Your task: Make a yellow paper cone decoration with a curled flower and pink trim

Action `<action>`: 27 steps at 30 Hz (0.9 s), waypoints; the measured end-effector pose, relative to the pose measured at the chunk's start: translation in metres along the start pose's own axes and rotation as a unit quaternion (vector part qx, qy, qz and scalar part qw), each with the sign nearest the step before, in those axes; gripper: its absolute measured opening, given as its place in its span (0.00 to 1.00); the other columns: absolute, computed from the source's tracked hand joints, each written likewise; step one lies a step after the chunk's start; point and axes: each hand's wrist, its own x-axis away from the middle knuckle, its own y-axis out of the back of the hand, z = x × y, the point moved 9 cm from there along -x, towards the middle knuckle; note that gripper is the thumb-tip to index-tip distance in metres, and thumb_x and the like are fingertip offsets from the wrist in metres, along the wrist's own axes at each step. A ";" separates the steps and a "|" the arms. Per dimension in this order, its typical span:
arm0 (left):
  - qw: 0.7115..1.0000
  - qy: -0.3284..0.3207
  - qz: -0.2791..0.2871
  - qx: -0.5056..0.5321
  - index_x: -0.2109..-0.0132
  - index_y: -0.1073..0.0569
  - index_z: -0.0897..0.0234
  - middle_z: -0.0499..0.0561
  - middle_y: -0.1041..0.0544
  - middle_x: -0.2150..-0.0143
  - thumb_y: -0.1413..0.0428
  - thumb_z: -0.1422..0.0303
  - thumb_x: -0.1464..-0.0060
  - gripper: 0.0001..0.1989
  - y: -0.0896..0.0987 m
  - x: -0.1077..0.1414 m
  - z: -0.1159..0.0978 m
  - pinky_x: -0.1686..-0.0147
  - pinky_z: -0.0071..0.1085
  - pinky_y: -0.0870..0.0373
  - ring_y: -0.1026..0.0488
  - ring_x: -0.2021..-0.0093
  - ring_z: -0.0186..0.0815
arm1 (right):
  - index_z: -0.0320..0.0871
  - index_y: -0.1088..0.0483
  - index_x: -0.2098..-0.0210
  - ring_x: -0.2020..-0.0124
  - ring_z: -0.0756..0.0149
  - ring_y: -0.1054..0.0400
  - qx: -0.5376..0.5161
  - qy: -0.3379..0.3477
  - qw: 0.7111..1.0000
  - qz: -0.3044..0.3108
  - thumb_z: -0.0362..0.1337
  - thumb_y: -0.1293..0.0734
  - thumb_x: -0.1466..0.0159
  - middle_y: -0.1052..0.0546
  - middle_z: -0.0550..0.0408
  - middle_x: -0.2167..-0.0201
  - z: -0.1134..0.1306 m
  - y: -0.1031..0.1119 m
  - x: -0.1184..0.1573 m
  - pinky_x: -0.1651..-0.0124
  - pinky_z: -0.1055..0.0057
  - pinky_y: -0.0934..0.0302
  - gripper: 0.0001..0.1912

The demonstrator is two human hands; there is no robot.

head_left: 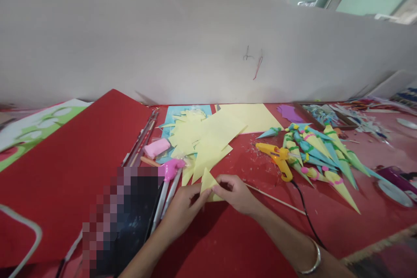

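Observation:
A small pointed piece of yellow paper (pixel 208 182) is held between both hands near the middle of the table. My left hand (pixel 186 203) pinches its lower left side, and my right hand (pixel 237 192) grips its right side with thumb and fingers. The two hands nearly touch. Just beyond them lies a spread pile of cut yellow paper (pixel 211 132), partly over blue sheets (pixel 167 117). To the right is a yellow glue gun (pixel 276 156) with a black cord. Past it are several yellow, green and blue paper cones (pixel 339 186) with coloured trim.
A large red board (pixel 74 173) covers the left side. A black object (pixel 130 221), pink items (pixel 157 147) and white rods stand left of my hands. A thin stick (pixel 276 199) lies right; a grey partition (pixel 195 47) rises behind.

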 end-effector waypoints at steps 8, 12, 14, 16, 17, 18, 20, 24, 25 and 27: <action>1.000 0.016 0.013 0.007 0.82 0.38 0.65 0.43 0.37 0.84 0.55 0.64 0.46 0.18 -0.005 0.004 -0.002 0.79 0.23 0.47 0.41 0.80 0.29 | 0.39 0.32 0.79 0.78 0.71 0.44 0.049 0.016 0.998 0.034 0.45 0.41 0.41 0.35 0.59 0.81 0.006 -0.004 0.007 0.74 0.75 0.50 0.18; 0.997 0.048 -0.034 0.049 0.83 0.37 0.64 0.43 0.36 0.86 0.53 0.63 0.48 0.19 0.002 0.006 0.006 0.79 0.23 0.44 0.39 0.82 0.28 | 0.41 0.37 0.83 0.80 0.72 0.49 0.068 0.019 0.998 0.004 0.45 0.42 0.40 0.41 0.61 0.84 0.003 0.001 0.007 0.76 0.76 0.53 0.19; 0.992 0.067 -0.057 0.093 0.82 0.37 0.64 0.43 0.35 0.86 0.52 0.62 0.49 0.17 0.005 0.007 0.012 0.80 0.23 0.42 0.38 0.83 0.28 | 0.41 0.39 0.82 0.79 0.72 0.49 0.052 0.007 0.999 -0.004 0.46 0.43 0.40 0.42 0.61 0.83 0.000 0.002 0.008 0.76 0.76 0.52 0.19; 0.983 0.081 -0.086 0.138 0.80 0.36 0.64 0.42 0.35 0.84 0.51 0.62 0.50 0.14 0.010 0.008 0.016 0.81 0.22 0.41 0.38 0.83 0.28 | 0.42 0.40 0.82 0.78 0.72 0.48 0.033 -0.001 0.999 -0.012 0.46 0.43 0.40 0.41 0.61 0.82 -0.001 0.002 0.008 0.76 0.76 0.50 0.19; 0.979 0.083 -0.100 0.154 0.78 0.35 0.64 0.42 0.34 0.83 0.50 0.62 0.51 0.13 0.012 0.008 0.018 0.81 0.22 0.41 0.38 0.83 0.27 | 0.42 0.39 0.81 0.78 0.71 0.47 0.023 -0.004 1.000 -0.014 0.46 0.43 0.40 0.40 0.60 0.82 -0.001 0.001 0.008 0.75 0.76 0.49 0.19; 0.977 0.082 -0.112 0.164 0.77 0.35 0.63 0.42 0.35 0.83 0.50 0.62 0.51 0.11 0.014 0.008 0.018 0.81 0.22 0.41 0.38 0.82 0.27 | 0.42 0.39 0.81 0.78 0.71 0.46 0.014 -0.008 1.000 -0.014 0.46 0.42 0.40 0.39 0.60 0.82 -0.002 0.000 0.008 0.74 0.76 0.48 0.18; 0.976 0.075 -0.130 0.157 0.76 0.36 0.64 0.42 0.36 0.82 0.50 0.62 0.52 0.11 0.017 0.007 0.017 0.80 0.22 0.42 0.40 0.81 0.27 | 0.42 0.37 0.81 0.78 0.71 0.45 -0.013 -0.019 1.000 -0.003 0.46 0.42 0.41 0.37 0.60 0.82 -0.004 -0.003 0.009 0.74 0.75 0.46 0.18; 0.981 0.061 -0.135 0.125 0.77 0.39 0.63 0.42 0.41 0.80 0.53 0.62 0.49 0.13 0.018 0.008 0.013 0.79 0.23 0.44 0.43 0.79 0.28 | 0.43 0.32 0.66 0.76 0.70 0.40 -0.123 -0.031 0.992 -0.008 0.43 0.37 0.43 0.32 0.58 0.76 -0.012 0.000 0.007 0.70 0.73 0.42 0.11; 0.983 0.055 -0.128 0.122 0.77 0.40 0.62 0.42 0.42 0.80 0.54 0.62 0.48 0.13 0.017 0.009 0.011 0.79 0.23 0.44 0.43 0.79 0.29 | 0.45 0.34 0.60 0.76 0.71 0.39 -0.146 -0.026 0.989 -0.023 0.43 0.37 0.44 0.32 0.58 0.73 -0.013 0.004 0.006 0.70 0.74 0.42 0.13; 0.987 0.041 -0.099 0.119 0.77 0.41 0.62 0.43 0.42 0.79 0.56 0.62 0.47 0.14 0.012 0.009 0.008 0.78 0.23 0.44 0.43 0.78 0.29 | 0.47 0.37 0.54 0.77 0.73 0.40 -0.166 -0.005 0.984 -0.056 0.42 0.37 0.43 0.32 0.58 0.71 -0.012 0.015 0.005 0.72 0.75 0.43 0.18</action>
